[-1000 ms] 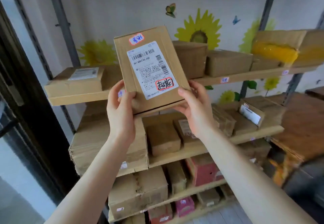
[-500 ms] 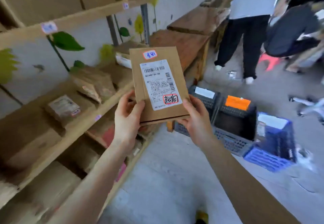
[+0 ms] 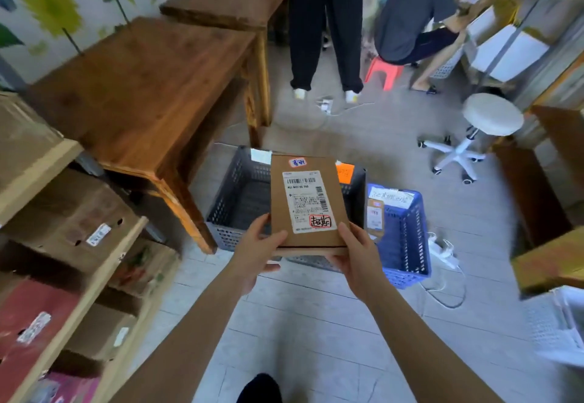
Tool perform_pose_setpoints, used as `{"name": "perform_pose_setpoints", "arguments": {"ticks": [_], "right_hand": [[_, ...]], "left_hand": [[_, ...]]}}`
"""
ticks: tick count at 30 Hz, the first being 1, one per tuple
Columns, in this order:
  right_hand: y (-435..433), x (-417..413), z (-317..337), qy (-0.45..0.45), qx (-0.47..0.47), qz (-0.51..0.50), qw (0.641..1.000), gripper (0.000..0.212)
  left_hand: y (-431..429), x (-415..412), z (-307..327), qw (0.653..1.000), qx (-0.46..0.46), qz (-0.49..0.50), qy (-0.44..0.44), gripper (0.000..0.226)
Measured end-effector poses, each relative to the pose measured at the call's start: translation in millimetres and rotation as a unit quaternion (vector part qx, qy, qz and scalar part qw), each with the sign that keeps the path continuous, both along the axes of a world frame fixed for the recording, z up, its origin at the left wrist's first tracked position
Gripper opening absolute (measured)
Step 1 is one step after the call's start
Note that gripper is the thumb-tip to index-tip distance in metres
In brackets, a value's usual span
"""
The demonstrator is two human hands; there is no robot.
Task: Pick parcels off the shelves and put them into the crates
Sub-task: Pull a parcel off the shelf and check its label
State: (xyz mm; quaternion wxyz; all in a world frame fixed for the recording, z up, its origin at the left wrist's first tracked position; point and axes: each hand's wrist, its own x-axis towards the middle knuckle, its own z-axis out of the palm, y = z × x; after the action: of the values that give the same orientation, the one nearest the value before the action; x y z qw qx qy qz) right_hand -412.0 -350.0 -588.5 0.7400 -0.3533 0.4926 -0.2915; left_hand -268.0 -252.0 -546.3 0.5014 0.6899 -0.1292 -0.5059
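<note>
Both hands grip the flat brown cardboard parcel (image 3: 308, 203) by its near edge, left hand (image 3: 257, 246) and right hand (image 3: 355, 252) on opposite corners; its long axis points away, above the grey plastic crates (image 3: 235, 194), the blue crate (image 3: 407, 238) just rightward

Three crates (image 3: 243, 194) sit side by side on the floor (image 3: 316, 323), right of the table (image 3: 142, 86).
</note>
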Motion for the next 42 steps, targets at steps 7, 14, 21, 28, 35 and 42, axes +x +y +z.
{"name": "perform_pose_setpoints", "arguments": {"ticks": [7,14,21,28,35,42], "right_hand": [[-130,16,-77,0.103,0.035,0.020,0.994,0.041],[-267,57,-168,0.238,0.069,0.015,0.969,0.035],[-381,97,-325,0.309,0.122,0.048,0.942,0.031],[-462,148,-554,0.346,0.108,0.088,0.928,0.031],[-486,190,-718,0.333,0.117,0.077,0.932,0.027],[-496,195,-696,0.320,0.120,0.110,0.933,0.029]], "left_hand": [[-143,30,-84,0.996,0.042,0.003,0.080,0.043],[-289,72,-202,0.979,0.149,0.032,0.138,0.034],[-400,95,-371,0.954,0.221,0.074,0.187,0.034],[-474,113,-611,0.943,0.271,0.169,0.095,0.034],[-513,150,-773,0.923,0.362,0.093,-0.092,0.044],[-522,144,-743,0.932,0.344,0.084,-0.081,0.045]]}}
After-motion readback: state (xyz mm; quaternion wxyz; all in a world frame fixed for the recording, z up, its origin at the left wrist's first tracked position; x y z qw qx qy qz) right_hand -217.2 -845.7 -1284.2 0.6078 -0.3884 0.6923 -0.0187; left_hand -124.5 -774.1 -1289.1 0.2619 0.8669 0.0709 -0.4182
